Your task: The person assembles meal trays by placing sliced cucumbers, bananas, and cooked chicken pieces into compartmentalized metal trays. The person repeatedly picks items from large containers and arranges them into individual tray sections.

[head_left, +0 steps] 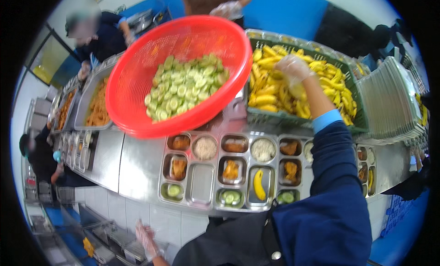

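Reaching among curved yellow bananas (pixel 267 89) heaped in a green, slatted plastic crate (pixel 270 118), the right hand (pixel 293 70), in a clear plastic glove, angles downward from an outstretched arm; its fingertips blur into the fruit, and whether they grip one cannot be told. The similarly gloved left hand (pixel 145 238) is empty, fingers loosely extended. The navy fabric sleeve (pixel 334 160) hides part of a compartmented steel tray (pixel 307 178).

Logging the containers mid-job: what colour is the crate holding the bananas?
The crate is dark green, best seen in the head view.
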Tool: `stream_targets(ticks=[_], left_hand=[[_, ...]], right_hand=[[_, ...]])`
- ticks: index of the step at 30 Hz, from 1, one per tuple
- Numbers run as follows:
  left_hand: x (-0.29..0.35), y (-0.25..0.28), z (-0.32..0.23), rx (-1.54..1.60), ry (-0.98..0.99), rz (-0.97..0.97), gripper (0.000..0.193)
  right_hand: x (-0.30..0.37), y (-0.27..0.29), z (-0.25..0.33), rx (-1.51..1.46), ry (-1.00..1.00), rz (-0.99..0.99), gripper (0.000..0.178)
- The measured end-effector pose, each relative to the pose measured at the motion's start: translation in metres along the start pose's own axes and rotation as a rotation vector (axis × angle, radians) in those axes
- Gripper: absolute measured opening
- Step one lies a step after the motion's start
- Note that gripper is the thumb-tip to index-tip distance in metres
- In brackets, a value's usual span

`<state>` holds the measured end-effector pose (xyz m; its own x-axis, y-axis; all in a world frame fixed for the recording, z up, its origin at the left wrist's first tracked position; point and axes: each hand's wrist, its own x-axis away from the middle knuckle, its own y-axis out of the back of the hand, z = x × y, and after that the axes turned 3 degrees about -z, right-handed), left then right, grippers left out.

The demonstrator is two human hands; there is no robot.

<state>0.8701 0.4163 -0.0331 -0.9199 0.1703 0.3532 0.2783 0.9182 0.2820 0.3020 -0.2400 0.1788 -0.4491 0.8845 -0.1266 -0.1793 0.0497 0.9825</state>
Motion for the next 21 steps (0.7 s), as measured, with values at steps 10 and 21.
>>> stream_targets(ticks=[10, 21], left_hand=[[-0.048, -0.052, -0.043, -0.144, -0.172, 0.266, 0.051], [-0.079, -0.085, -0.092, 0.137, -0.319, 0.613, 0.045]], right_hand=[[0.240, -0.016, 0.187, -1.059, -0.014, 0.104, 0.033], [0.234, -0.122, 0.339, -0.254, 0.313, -0.112, 0.027]])
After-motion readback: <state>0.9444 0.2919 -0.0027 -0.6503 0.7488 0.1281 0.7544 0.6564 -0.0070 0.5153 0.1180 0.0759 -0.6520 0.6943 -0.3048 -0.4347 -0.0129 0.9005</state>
